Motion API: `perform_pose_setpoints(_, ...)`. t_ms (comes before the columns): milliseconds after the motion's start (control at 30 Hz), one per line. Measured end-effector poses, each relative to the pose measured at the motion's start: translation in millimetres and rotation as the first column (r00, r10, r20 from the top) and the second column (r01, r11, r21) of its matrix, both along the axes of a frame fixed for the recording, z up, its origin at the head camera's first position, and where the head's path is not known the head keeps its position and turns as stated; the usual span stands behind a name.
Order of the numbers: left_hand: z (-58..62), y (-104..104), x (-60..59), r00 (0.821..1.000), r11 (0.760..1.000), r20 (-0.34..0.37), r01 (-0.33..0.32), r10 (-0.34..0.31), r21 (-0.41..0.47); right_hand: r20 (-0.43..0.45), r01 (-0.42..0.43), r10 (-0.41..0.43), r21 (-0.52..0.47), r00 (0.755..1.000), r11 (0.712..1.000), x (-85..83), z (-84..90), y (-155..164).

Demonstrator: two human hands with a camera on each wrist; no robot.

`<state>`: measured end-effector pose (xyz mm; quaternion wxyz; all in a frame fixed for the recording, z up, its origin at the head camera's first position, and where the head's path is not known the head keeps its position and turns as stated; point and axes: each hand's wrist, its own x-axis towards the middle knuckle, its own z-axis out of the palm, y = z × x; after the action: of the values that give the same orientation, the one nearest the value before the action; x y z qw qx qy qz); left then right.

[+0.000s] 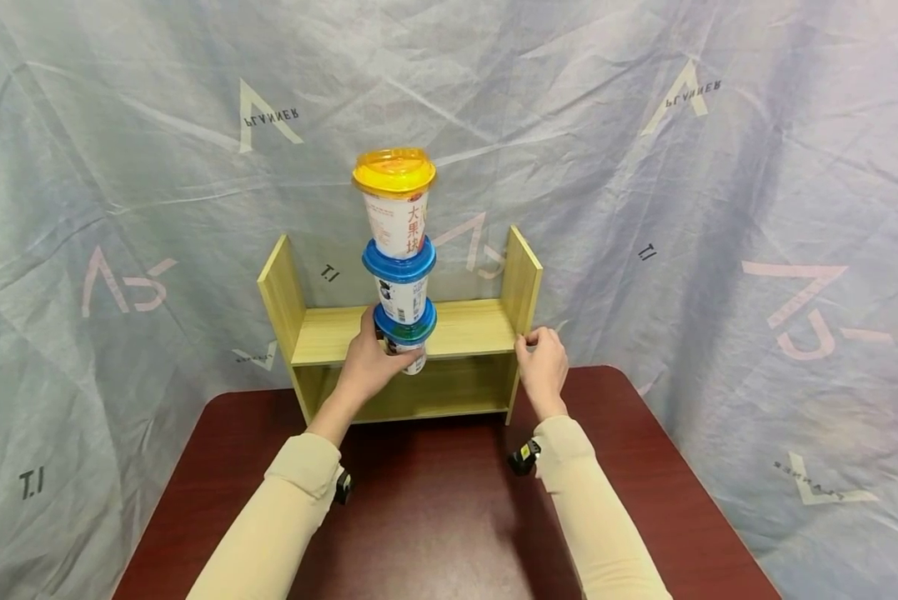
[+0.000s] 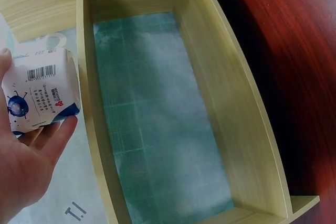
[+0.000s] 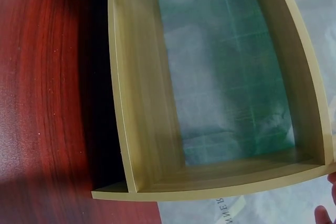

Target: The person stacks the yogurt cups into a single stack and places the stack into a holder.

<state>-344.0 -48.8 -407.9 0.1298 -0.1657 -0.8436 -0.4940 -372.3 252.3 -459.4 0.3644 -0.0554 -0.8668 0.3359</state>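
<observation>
Three lidded paper cups stand stacked in a column. The top cup (image 1: 396, 221) has a yellow lid; the middle cup (image 1: 403, 298) and the bottom cup (image 1: 416, 360) have blue lids. My left hand (image 1: 373, 357) grips the bottom cup, its thumb at the front. In the left wrist view, a white cup (image 2: 44, 85) with a barcode rests in that hand's curled fingers. The stack overlaps the upper board of a light wooden shelf (image 1: 471, 327) in the head view. At the shelf's right side panel, my right hand (image 1: 544, 367) pinches the front edge with curled fingers.
The two-tier shelf stands at the back of a dark red table (image 1: 418, 517), its side panels rising above the upper board. Behind it hangs a grey printed cloth (image 1: 606, 167). Small black devices sit at both wrists.
</observation>
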Motion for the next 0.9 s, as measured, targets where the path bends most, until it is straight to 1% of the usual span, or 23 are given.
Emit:
perform_pose_setpoints(133,-0.9,0,-3.4,1.0,1.0,0.008,-0.005,0.005,-0.008,-0.007,-0.001,0.001,-0.007,1.0,1.0,0.4,-1.3,-1)
perform_pose_setpoints(333,-2.0,-1,-10.9,1.0,1.0,0.01,0.002,-0.002,0.013,-0.011,0.015,-0.015,0.001,1.0,1.0,-0.5,-2.6,-1)
perform_pose_setpoints(600,0.1,-4,-17.0,1.0,1.0,0.011,-0.005,0.005,0.005,0.004,0.005,-0.005,0.008,1.0,1.0,2.1,-1.2,-2)
perform_pose_setpoints(900,-0.7,-2,-24.4,1.0,1.0,-0.014,-0.004,0.004,-0.013,-0.004,0.012,-0.011,0.01,1.0,1.0,2.4,-1.9,-1)
